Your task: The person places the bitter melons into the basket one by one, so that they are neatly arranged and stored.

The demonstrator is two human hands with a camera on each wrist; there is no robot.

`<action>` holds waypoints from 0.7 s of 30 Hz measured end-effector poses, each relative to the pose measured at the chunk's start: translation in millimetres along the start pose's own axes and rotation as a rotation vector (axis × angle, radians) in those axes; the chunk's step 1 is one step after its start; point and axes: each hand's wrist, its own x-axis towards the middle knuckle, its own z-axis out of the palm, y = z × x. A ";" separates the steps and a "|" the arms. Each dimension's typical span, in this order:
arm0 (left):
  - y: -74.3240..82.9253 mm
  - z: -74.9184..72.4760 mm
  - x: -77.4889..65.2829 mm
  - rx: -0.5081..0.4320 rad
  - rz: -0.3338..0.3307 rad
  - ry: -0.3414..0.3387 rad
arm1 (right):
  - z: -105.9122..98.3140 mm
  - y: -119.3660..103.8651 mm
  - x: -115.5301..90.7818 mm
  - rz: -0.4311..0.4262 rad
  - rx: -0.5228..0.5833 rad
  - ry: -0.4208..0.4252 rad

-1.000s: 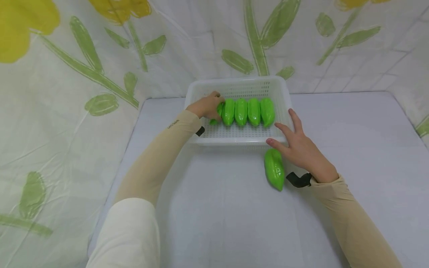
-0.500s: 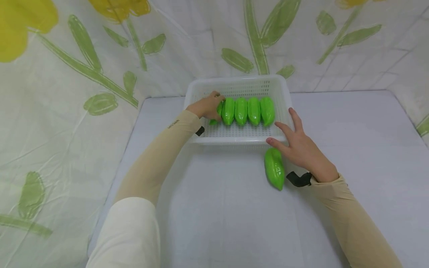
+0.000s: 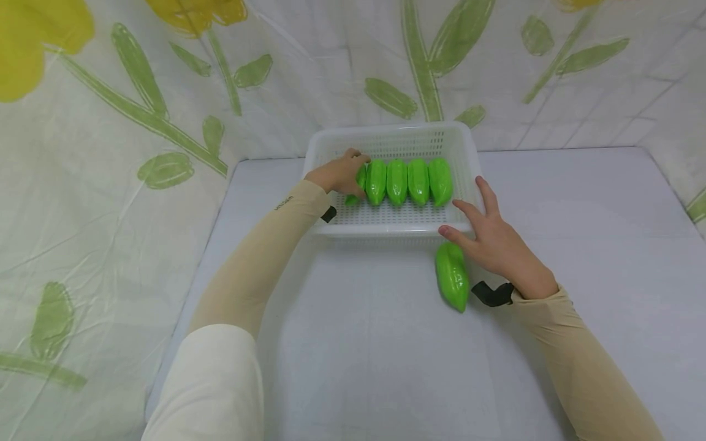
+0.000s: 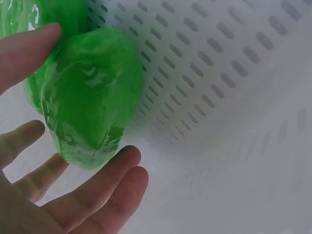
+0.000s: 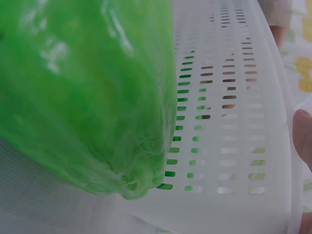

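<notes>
In the head view, several glossy green, pointed, fruit-like pieces point(image 3: 397, 182) lie side by side in a white perforated plastic basket point(image 3: 380, 230). My left hand point(image 3: 343, 175) reaches over the leftmost green piece point(image 4: 95, 92), partly hiding it. From the left wrist, its thumb and spread fingers show around that piece, without a clear grip. My right hand point(image 3: 493, 242) is spread at the basket's front right corner, fingertips at the rim. Another green piece point(image 3: 452, 278) lies outside on the table beside its thumb; the right wrist view shows it close up, next to the basket's wall.
A pale cloth-covered table point(image 3: 375, 343) extends in front of the basket. Behind and to the left hangs a white sheet point(image 3: 309, 67) with yellow flowers and green leaves. Black straps point(image 3: 493, 294) sit at the wrists, over beige sleeves point(image 3: 579, 361).
</notes>
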 end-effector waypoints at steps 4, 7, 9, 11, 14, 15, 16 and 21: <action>0.0 -2.7 -3.9 -0.022 -0.006 0.007 | -0.5 -0.5 -0.3 0.003 0.006 -0.005; 1.1 -6.0 -8.8 -0.043 -0.010 0.027 | -0.7 -0.4 -0.4 0.002 0.006 -0.007; 2.5 -8.9 -13.2 -0.057 -0.006 0.043 | -0.8 -0.3 -0.4 0.002 0.008 -0.008; 3.6 -12.0 -17.8 -0.067 0.001 0.059 | -0.9 0.1 -0.4 0.002 0.008 -0.008; 4.7 -17.1 -25.0 -0.072 0.007 0.080 | -0.8 0.8 -0.1 -0.001 0.008 -0.007; 4.8 -18.9 -27.6 -0.073 0.007 0.089 | -0.7 1.0 0.0 -0.002 0.007 -0.007; 4.7 -20.7 -30.5 -0.073 0.007 0.100 | -0.7 1.2 0.1 -0.003 0.006 -0.007; 0.8 -27.4 -51.2 -0.086 0.049 0.219 | -1.0 1.1 0.3 -0.003 0.007 -0.011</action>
